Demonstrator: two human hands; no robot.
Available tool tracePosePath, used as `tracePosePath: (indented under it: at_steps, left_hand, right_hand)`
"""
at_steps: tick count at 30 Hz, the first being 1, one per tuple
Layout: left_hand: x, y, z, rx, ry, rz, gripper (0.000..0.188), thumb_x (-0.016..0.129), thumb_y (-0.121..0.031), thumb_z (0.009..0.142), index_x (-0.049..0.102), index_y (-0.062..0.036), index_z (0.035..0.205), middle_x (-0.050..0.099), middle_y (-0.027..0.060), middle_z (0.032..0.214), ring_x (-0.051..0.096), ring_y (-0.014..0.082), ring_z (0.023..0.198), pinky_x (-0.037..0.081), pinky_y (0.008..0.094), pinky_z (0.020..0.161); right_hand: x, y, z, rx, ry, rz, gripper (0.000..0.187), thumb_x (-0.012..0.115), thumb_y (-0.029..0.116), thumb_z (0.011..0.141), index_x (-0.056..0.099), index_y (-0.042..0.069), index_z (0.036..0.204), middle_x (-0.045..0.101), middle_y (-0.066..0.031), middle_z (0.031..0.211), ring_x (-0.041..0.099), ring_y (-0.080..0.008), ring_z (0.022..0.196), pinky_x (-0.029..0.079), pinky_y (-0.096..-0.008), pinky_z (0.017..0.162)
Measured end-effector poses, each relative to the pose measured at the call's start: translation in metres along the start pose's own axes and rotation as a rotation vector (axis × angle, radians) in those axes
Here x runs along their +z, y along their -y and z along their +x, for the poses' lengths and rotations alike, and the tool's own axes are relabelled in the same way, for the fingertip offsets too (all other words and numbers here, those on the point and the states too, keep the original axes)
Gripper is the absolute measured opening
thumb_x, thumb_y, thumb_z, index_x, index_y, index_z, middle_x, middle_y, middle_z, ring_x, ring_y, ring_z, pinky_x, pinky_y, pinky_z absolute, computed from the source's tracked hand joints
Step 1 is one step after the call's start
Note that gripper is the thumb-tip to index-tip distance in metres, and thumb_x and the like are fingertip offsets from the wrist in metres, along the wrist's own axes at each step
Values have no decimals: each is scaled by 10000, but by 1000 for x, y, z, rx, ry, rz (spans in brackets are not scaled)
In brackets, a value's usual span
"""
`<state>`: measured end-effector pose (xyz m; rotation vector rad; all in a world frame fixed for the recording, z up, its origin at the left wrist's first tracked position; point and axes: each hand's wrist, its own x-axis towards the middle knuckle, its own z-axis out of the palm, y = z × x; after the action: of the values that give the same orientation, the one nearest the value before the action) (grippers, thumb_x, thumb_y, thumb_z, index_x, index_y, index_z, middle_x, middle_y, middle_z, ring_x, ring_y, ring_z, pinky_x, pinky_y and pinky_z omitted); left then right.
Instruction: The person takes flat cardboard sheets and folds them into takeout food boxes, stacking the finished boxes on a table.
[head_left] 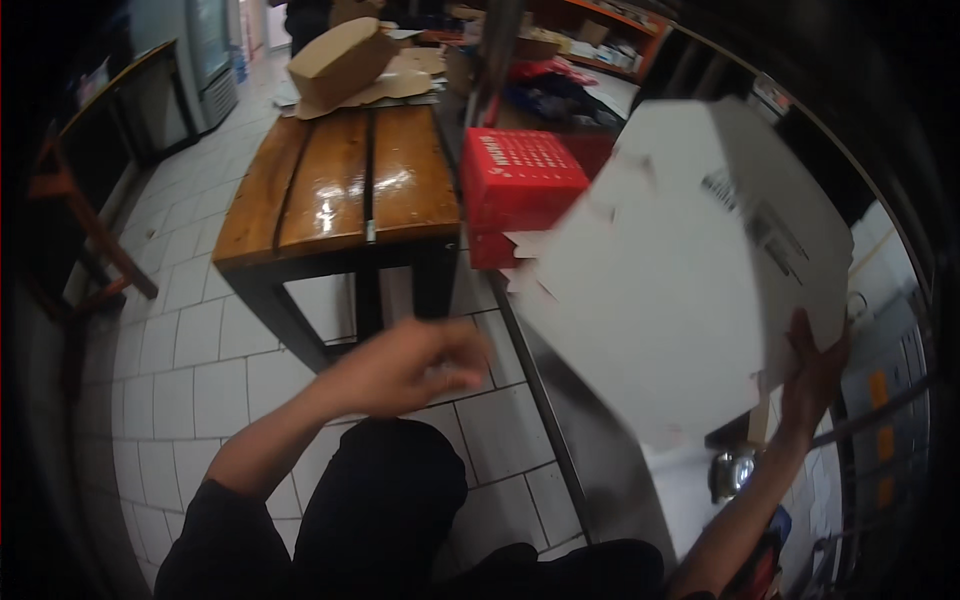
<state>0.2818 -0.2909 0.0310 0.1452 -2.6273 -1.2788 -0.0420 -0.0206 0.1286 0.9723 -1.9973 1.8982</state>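
Observation:
My right hand point(815, 375) grips the near right edge of a large white cardboard box point(650, 270). The box is raised and tilted on the right side, with dark print on its right panel and small flaps sticking out at its left corner. My left hand point(420, 370) hangs in front of the wooden bench point(335, 190), left of the box and not touching it. Its fingers are loosely bent and a little blurred, with a gap between thumb and fingers and nothing visible in them. What lies behind the box is hidden.
A red box point(520, 185) stands behind the white box. Brown cardboard point(340, 65) lies piled on the bench's far end. A metal table edge point(545, 400) runs along my right. Beneath the box is a shiny metal object point(738, 472). White tiles point(215, 395) cover the floor.

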Motion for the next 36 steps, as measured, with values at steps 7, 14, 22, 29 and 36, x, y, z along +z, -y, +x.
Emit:
tracePosePath:
  at_steps: [7,14,22,29,36]
  left_hand:
    - [56,-45,175,510,-139,61,699,823,-266,693,510,-1,1259,652,172,1043,624,327,1014,473,405,901]
    - [182,26,229,144,270,-322,350,767,-224,800,674,0,1053,705,103,981,646,179,906,495,323,829]
    - [187,77,234,-30,257,-525,363,727,-158,839,633,-7,1156,684,106,1086,627,178,1014,471,338,934]
    - [168,71,233,-47,241,-527,454,797,-199,781,638,1,1155,684,127,1098,642,188,1002,488,339,923]
    - [175,50,220,-130,166,-706,488,852,-134,704,646,-13,1130,687,119,1087,644,191,1011,487,335,934]
  right_hand:
    - [19,51,-23,4,881,-539,392,586,-75,722,600,9,1105,648,-149,914,626,-253,861,467,-330,834]
    - [-2,-19,-51,58,773,-842,276,644,-42,771,557,48,1016,611,-224,810,614,-392,808,435,-450,682]
    - [-75,-40,-114,-62,-40,-677,914,822,116,695,284,38,1430,387,-171,1444,392,-255,1323,363,-343,1061]
    - [-120,-172,-197,198,-188,-181,950,895,79,592,376,9,1385,496,-128,1326,467,-231,1252,390,-337,1036]
    - [-106,-137,-179,177,-422,-3,719,887,66,626,514,8,1238,615,-88,1121,584,-201,1019,455,-310,923]
